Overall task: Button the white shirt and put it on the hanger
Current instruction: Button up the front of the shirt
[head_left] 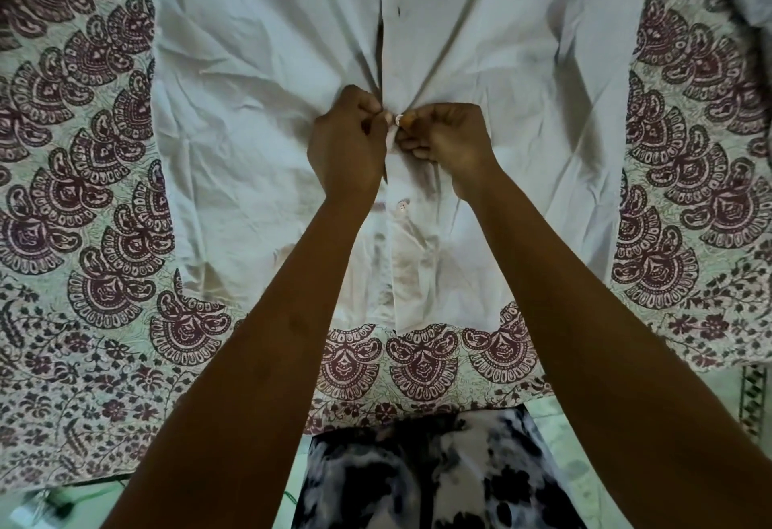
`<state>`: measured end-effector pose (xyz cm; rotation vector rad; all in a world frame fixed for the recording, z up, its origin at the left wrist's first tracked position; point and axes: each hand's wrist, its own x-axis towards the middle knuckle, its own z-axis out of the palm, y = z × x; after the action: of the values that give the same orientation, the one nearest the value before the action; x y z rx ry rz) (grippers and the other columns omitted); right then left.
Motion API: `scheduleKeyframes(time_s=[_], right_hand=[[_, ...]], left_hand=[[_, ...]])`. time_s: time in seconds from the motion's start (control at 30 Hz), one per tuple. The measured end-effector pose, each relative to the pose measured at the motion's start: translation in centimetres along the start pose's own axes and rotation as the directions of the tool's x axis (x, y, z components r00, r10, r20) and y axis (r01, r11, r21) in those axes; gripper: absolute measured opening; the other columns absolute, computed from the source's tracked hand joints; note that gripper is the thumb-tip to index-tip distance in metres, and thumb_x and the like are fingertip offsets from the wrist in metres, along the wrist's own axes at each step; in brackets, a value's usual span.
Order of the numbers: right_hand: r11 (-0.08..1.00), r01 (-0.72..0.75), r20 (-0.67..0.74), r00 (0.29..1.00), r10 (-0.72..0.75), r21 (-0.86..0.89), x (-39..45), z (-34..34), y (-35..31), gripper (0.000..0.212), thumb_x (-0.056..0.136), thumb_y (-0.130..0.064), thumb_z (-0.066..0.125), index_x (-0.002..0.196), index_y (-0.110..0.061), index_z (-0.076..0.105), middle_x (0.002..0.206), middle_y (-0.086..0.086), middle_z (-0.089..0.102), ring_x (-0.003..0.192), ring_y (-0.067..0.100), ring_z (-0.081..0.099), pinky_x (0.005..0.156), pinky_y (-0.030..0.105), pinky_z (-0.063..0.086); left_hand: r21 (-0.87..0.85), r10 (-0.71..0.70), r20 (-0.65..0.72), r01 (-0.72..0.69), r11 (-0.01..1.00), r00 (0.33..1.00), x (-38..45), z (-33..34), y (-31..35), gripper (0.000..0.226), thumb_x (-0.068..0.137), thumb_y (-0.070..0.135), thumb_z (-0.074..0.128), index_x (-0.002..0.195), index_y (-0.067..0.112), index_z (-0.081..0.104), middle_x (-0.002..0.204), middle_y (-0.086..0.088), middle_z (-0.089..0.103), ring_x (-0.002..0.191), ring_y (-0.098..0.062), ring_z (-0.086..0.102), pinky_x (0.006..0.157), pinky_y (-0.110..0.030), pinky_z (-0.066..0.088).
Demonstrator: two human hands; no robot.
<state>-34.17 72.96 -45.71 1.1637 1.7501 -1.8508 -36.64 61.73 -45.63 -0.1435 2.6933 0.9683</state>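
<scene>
While my left hand [346, 139] pinches the white cotton shirt's [259, 119] placket mid-frame, my right hand [445, 144] pinches its small white button [398, 119]; lower button [402, 206] fastened, upper ones and hanger outstanding.

your arms are bare from the wrists back to the bottom of the frame, with no sleeves, watch or bangles on either forearm. your left hand [346, 139] and right hand [449, 144] carry no rings that show. below them you wear a garment [430, 474] in a blotchy black, grey and white tie-dye print.
</scene>
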Motion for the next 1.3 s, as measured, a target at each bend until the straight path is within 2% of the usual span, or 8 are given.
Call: scheduleKeyframes(time_s=[0.23, 0.4, 0.57, 0.67, 0.9, 1.0, 1.13, 1.3], right_hand=[[0.919, 0.199, -0.09, 0.966, -0.242, -0.341, 0.6, 0.0, -1.5, 0.016, 0.079, -0.006, 0.057, 0.072, -0.016, 0.069, 0.077, 0.002, 0.071, 0.078, 0.02, 0.067, 0.075, 0.027, 0.051], [0.714, 0.393, -0.109, 0.831, -0.545, -0.579, 1.7, 2.1, -3.8, 0.03, 0.077, -0.025, 0.067, 0.1, -0.01, 0.057, 0.098, 0.003, 0.061, 0.082, 0.016, 0.057, 0.063, 0.023, 0.038], [0.449, 0.24, -0.059, 0.829, -0.556, -0.861, 3.7, 3.2, -5.1, 0.048, 0.078, -0.032, 0.064, 0.113, -0.005, 0.046, 0.112, 0.01, 0.054, 0.093, 0.027, 0.059, 0.063, 0.026, 0.033], [0.47, 0.217, -0.071, 0.85, -0.522, -0.856, 4.2, 3.3, -5.6, 0.049, 0.076, -0.032, 0.065, 0.112, -0.005, 0.044, 0.111, 0.01, 0.055, 0.093, 0.029, 0.06, 0.061, 0.028, 0.034], [0.405, 0.205, -0.017, 0.876, -0.481, -0.891, 3.7, 2.4, -5.9, 0.029, 0.082, -0.023, 0.058, 0.105, -0.006, 0.05, 0.105, 0.01, 0.06, 0.088, 0.03, 0.06, 0.061, 0.028, 0.03], [0.494, 0.219, -0.06, 0.871, -0.487, -0.842, 3.8, 2.0, -5.8, 0.013, 0.082, -0.017, 0.056, 0.09, -0.009, 0.051, 0.084, 0.008, 0.06, 0.076, 0.027, 0.056, 0.06, 0.027, 0.031], [0.888, 0.267, -0.166, 0.923, -0.347, -0.375, 4.6, 1.0, -5.6, 0.012, 0.076, -0.007, 0.06, 0.082, -0.012, 0.051, 0.07, 0.001, 0.053, 0.067, 0.018, 0.052, 0.064, 0.027, 0.041], [0.948, 0.302, -0.021, 0.952, -0.306, -0.103, 3.8, 0.0, -4.9, 0.043, 0.075, 0.01, 0.044, 0.108, -0.016, 0.052, 0.086, 0.008, 0.057, 0.077, 0.017, 0.058, 0.067, 0.027, 0.049]], left_hand=[[-0.21, -0.078, 0.183, 0.117, 0.971, 0.98, 3.6, -1.7, 0.0, 0.009, 0.076, 0.011, 0.071, 0.076, 0.016, 0.064, 0.07, 0.006, 0.065, 0.068, -0.012, 0.064, 0.076, -0.029, 0.055], [-0.308, -0.033, 0.12, 0.069, 0.949, 0.992, 6.3, -2.1, 2.0, 0.017, 0.079, 0.002, 0.061, 0.083, 0.017, 0.071, 0.075, 0.005, 0.069, 0.074, -0.01, 0.068, 0.079, -0.029, 0.057], [-0.224, 0.052, 0.106, -0.027, 0.974, 0.993, 8.7, -1.2, 2.8, 0.025, 0.08, -0.002, 0.055, 0.09, 0.011, 0.073, 0.083, 0.001, 0.071, 0.079, -0.013, 0.068, 0.081, -0.028, 0.056], [-0.128, 0.105, 0.116, -0.09, 0.988, 0.988, 9.5, -0.8, 2.6, 0.027, 0.079, -0.002, 0.053, 0.094, 0.009, 0.073, 0.09, -0.004, 0.073, 0.082, -0.011, 0.066, 0.079, -0.018, 0.052], [-0.035, 0.129, 0.085, -0.127, 0.991, 0.988, 9.6, -0.1, 2.9, 0.02, 0.078, -0.002, 0.053, 0.087, 0.006, 0.069, 0.081, -0.005, 0.069, 0.074, -0.016, 0.063, 0.074, -0.032, 0.053], [-0.015, 0.103, 0.068, -0.102, 0.995, 0.992, 9.5, 0.1, 3.2, 0.021, 0.078, -0.006, 0.05, 0.085, 0.005, 0.066, 0.074, -0.001, 0.062, 0.068, -0.014, 0.058, 0.071, -0.032, 0.051], [-0.026, 0.081, 0.087, -0.079, 0.997, 0.993, 9.7, -0.1, 3.5, 0.02, 0.081, -0.004, 0.052, 0.092, 0.003, 0.067, 0.088, -0.012, 0.07, 0.083, -0.021, 0.065, 0.07, -0.018, 0.046], [-0.24, 0.039, 0.081, -0.018, 0.971, 0.996, 9.5, -0.4, 5.0, 0.018, 0.077, -0.003, 0.059, 0.085, 0.008, 0.071, 0.081, 0.0, 0.071, 0.074, -0.005, 0.064, 0.07, -0.003, 0.045]])
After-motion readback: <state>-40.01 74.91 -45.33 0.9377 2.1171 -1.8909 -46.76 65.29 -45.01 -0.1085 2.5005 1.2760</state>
